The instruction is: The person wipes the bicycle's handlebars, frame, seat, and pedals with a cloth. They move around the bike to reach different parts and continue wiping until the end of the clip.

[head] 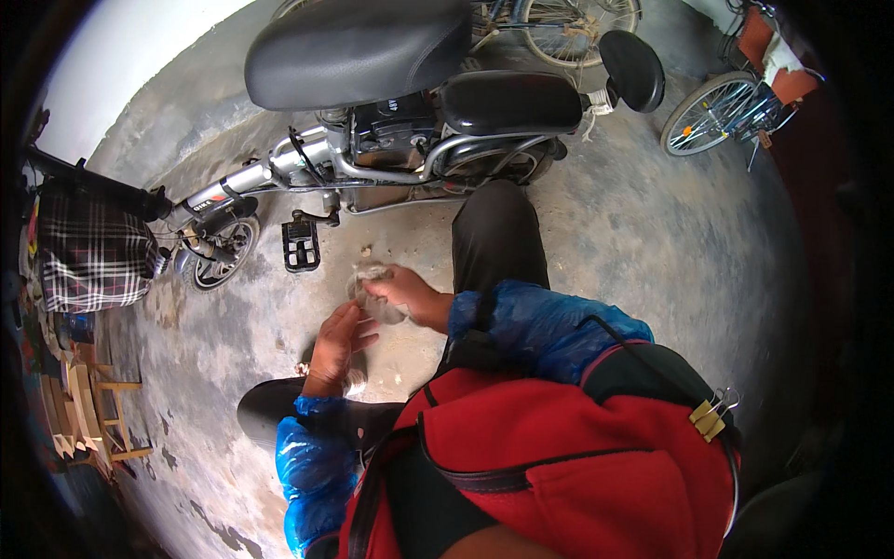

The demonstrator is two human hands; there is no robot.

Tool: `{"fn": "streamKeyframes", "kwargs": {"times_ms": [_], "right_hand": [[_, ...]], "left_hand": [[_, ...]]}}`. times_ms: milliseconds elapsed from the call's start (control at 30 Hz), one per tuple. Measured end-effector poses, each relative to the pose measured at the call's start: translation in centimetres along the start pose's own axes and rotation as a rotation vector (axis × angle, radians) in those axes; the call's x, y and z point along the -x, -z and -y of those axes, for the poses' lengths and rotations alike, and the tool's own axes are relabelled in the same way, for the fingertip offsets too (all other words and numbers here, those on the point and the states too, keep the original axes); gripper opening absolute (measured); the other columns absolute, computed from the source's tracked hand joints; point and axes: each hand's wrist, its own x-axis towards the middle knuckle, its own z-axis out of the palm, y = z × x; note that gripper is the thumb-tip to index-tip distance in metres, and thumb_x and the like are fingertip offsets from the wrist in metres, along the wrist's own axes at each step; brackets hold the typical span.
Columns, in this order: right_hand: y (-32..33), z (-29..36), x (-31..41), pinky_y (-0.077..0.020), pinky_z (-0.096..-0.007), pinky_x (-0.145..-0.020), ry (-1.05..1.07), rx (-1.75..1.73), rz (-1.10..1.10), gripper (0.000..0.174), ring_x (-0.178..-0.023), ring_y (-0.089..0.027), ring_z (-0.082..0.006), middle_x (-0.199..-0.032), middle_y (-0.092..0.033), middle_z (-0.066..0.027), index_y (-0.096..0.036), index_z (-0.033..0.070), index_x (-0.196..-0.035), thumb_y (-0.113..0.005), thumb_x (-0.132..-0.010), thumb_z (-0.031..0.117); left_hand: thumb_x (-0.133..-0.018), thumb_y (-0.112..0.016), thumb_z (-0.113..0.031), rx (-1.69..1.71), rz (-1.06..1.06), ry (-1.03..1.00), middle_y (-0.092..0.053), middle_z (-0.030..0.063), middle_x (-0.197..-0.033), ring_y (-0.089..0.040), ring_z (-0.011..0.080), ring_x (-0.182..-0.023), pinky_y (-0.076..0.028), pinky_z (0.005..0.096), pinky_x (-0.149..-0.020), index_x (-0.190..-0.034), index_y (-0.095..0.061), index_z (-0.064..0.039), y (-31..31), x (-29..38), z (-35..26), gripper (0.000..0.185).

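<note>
A crumpled greyish rag [380,307] is bunched in my right hand [413,295], hanging over the concrete floor. My left hand [336,344] is just beside it, fingers apart. Its fingertips come up to the cloth's edge, and whether they touch it I cannot tell. Both forearms wear blue plastic sleeve covers [552,321]. Directly ahead stands an electric bike with a silver frame [241,178], a long black saddle [363,52], a padded rear seat [513,103] and a black battery case [394,133]. Its folding pedal [301,246] sticks out towards me, left of the rag.
A plaid bag [98,248] hangs at the bike's front, left. Below it are wooden pieces [80,402] by a small wooden stool [122,412]. Bicycles stand beyond, one wheel [709,115] at the right. My dark-trousered knee [499,230] reaches close to the rear wheel.
</note>
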Motion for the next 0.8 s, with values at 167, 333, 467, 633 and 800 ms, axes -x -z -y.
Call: {"fn": "streamKeyframes", "kwargs": {"times_ms": [167,333,467,633,800], "right_hand": [[6.2,9.0,-0.2,-0.0541,-0.0367,-0.094,0.487,-0.054,-0.053,0.052,-0.108,-0.063,-0.0217,-0.123,-0.061,-0.0119,-0.052,0.005,-0.138,-0.070,-0.089,0.009],[13.4,19.1,1.2,-0.0472,-0.0408,-0.102,0.808,0.824,-0.521,0.057,-0.116,-0.057,-0.0313,-0.127,-0.051,-0.0212,-0.051,0.004,-0.140,-0.071,-0.087,0.011],[15.1,24.2,-3.6,-0.0463,-0.0431,-0.101,0.975,1.037,-0.617,0.043,-0.114,-0.057,-0.0380,-0.122,-0.060,-0.0210,-0.061,0.004,-0.127,-0.071,-0.087,0.018],[11.5,26.5,-8.6,-0.0473,-0.0484,-0.097,0.687,1.500,-0.626,0.026,-0.110,-0.060,-0.0406,-0.116,-0.067,-0.0194,-0.068,0.006,-0.113,-0.060,-0.091,0.016],[5.7,23.4,-10.5,-0.0439,-0.0524,-0.096,1.318,1.283,-0.452,0.032,-0.108,-0.058,-0.0442,-0.110,-0.065,-0.0243,-0.066,0.001,-0.111,-0.069,-0.083,0.017]], "left_hand": [[-0.099,-0.062,-0.013,-0.322,-0.175,-0.305,-0.070,0.0071,-0.112,-0.064,0.0139,-0.102,-0.049,0.0255,-0.089,-0.131,-0.062,0.001,1.5,3.6,-4.7,0.034],[-0.097,-0.064,-0.017,-0.245,-0.435,-0.381,-0.072,0.0086,-0.111,-0.067,0.0168,-0.105,-0.051,0.0314,-0.093,-0.128,-0.064,-0.002,5.7,5.6,-7.7,0.035],[-0.097,-0.063,-0.020,0.037,-0.537,-0.310,-0.072,0.0057,-0.107,-0.068,0.0168,-0.099,-0.053,0.0304,-0.086,-0.127,-0.064,-0.005,8.3,4.1,-6.3,0.033],[-0.098,-0.062,-0.021,0.180,-0.530,-0.366,-0.071,0.0025,-0.103,-0.068,0.0151,-0.094,-0.052,0.0286,-0.081,-0.126,-0.063,-0.007,9.2,2.7,-5.1,0.032],[-0.097,-0.063,-0.021,0.151,-0.584,-0.302,-0.070,0.0025,-0.101,-0.068,0.0142,-0.092,-0.051,0.0280,-0.079,-0.125,-0.063,-0.006,8.3,2.3,-5.8,0.032]]}}
